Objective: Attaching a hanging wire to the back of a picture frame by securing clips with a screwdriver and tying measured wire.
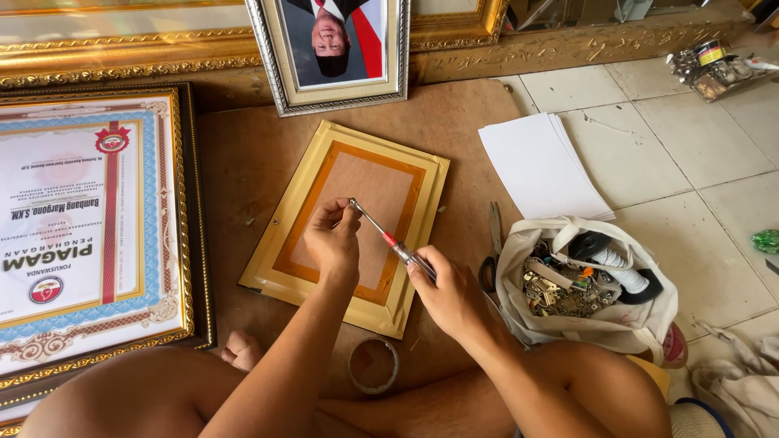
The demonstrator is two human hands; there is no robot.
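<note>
A gold frame [345, 227] lies face down on a brown board [243, 162] on the floor, its brown backing panel up, just ahead of the person's bare knees. The frame looks light and stiff, likely fragile at its moulded edges and at any glass beneath, so the outer rails seem the safest place to take hold, not the thin backing, which would probably flex. The screwdriver [389, 238] is slim, rigid and light; its shaft looks slippery, and the thicker grip at the 4 o'clock end is the natural hold. The right hand [450, 296] has its fingers closed around that grip, at about 4 o'clock from the frame's centre, over the frame's lower right rail. The left hand [334, 239] rests over the middle of the backing, its fingers [337, 212] pinched narrow at the tool's tip, which points toward 10 o'clock; whether a small screw or fitting sits between them cannot be told. Scissors [492, 251] lie just beside the frame at 3 o'clock, next to a white bag [592, 280] of metal hardware. A tape roll [374, 366] sits at 6 o'clock between the legs. A sheet stack [540, 166] lies at 2 o'clock on the tiles, and a framed certificate [85, 227] lies at 9 o'clock.
</note>
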